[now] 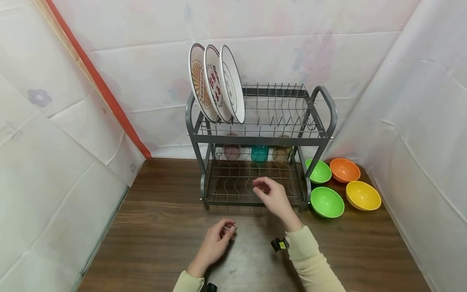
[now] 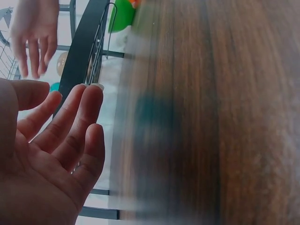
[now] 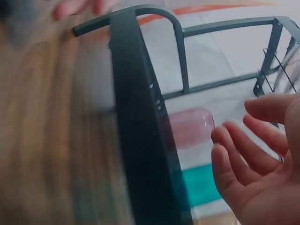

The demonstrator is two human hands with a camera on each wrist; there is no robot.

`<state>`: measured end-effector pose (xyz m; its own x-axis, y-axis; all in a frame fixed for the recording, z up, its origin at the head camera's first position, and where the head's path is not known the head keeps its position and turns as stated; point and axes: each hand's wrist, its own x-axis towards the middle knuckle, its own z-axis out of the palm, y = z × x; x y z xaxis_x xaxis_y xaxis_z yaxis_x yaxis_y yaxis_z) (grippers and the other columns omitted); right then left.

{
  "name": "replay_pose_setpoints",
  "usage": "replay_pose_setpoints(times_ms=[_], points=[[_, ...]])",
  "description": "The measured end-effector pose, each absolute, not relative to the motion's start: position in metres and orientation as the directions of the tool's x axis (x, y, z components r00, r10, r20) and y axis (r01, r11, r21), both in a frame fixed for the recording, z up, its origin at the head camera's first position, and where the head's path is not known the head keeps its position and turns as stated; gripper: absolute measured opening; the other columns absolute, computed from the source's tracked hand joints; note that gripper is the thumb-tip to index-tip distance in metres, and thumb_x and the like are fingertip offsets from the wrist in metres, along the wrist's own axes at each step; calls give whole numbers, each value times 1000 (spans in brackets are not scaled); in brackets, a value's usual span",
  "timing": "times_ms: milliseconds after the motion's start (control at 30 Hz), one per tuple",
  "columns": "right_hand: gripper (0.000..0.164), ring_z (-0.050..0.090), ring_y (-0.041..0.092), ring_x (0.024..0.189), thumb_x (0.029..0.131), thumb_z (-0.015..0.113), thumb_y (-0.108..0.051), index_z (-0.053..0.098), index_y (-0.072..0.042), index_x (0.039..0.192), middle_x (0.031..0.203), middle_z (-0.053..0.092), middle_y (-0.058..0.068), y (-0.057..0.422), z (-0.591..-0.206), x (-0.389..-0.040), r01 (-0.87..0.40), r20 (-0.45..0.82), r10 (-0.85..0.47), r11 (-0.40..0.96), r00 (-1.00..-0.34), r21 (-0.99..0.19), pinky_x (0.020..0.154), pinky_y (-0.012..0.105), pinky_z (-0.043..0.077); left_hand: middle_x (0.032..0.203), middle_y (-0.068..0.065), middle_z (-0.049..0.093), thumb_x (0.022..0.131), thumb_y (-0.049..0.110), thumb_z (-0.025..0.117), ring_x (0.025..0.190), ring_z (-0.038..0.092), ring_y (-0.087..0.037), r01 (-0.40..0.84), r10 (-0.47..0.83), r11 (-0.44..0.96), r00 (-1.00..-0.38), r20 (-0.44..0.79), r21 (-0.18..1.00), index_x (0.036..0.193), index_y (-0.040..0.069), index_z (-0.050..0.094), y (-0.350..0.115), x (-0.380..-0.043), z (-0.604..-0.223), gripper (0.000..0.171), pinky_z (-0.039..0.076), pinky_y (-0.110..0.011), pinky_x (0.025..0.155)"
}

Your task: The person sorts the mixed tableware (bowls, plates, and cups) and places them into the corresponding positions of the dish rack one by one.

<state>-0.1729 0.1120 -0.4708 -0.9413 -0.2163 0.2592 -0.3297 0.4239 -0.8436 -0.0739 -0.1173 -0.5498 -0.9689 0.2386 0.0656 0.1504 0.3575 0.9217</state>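
My right hand (image 1: 271, 196) hovers in front of the lower tier of a dark two-tier dish rack (image 1: 260, 141), fingers loosely bent and holding nothing. Lower and to the left, my left hand (image 1: 215, 243) is held over the table with relaxed, slightly curved fingers and an empty palm. Three plates (image 1: 233, 91) stand on edge at the left of the upper tier. On the lower tier, towards the back, are a pink cup (image 1: 232, 152), a teal cup (image 1: 260, 154) and an amber cup (image 1: 281, 154). In the right wrist view the pink cup (image 3: 191, 127) appears beyond the fingertips.
Right of the rack are two green bowls (image 1: 327, 202), an orange bowl (image 1: 344, 170) and a yellow bowl (image 1: 363, 195). The rack stands on a dark wooden table (image 1: 157, 227). Pale patterned sheets (image 1: 146, 69) enclose the back and sides.
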Motion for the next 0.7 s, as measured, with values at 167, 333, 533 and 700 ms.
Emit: replay_pose_setpoints(times_ms=[167, 333, 533, 700], points=[[15, 66, 11, 84, 90, 73, -5, 72, -11, 104, 97, 71, -3, 139, -486, -143, -366, 318, -181, 458, -931, -810, 74, 30, 56, 102, -7, 72, 104, 25, 56, 81, 68, -22, 165, 252, 381, -965, 69, 910, 118, 5, 65, -116, -75, -550, 27, 51, -26, 68], [19, 66, 11, 85, 85, 76, 2, 73, -10, 99, 94, 72, -3, 180, -498, -112, -376, 403, -67, 526, -913, -763, 75, 22, 54, 100, -9, 72, 103, 21, 56, 80, 68, -25, 182, 277, 355, -957, 82, 917, 115, 3, 66, -115, -76, -551, 24, 52, -26, 70], [17, 64, 10, 78, 82, 76, 7, 74, -5, 93, 88, 73, 4, 230, -503, -93, -304, 489, 134, 637, -862, -709, 72, 12, 46, 98, -6, 72, 103, 22, 56, 78, 67, -24, 202, 285, 374, -954, 95, 905, 113, 4, 67, -114, -79, -549, 23, 51, -26, 67], [20, 62, 29, 86, 81, 76, 9, 72, -1, 98, 93, 72, 14, 260, -510, -92, -205, 506, 167, 774, -846, -599, 77, 38, 48, 95, -7, 71, 104, 25, 55, 77, 67, -24, 199, 311, 369, -947, 81, 908, 113, 4, 67, -110, -80, -547, 26, 51, -26, 67]])
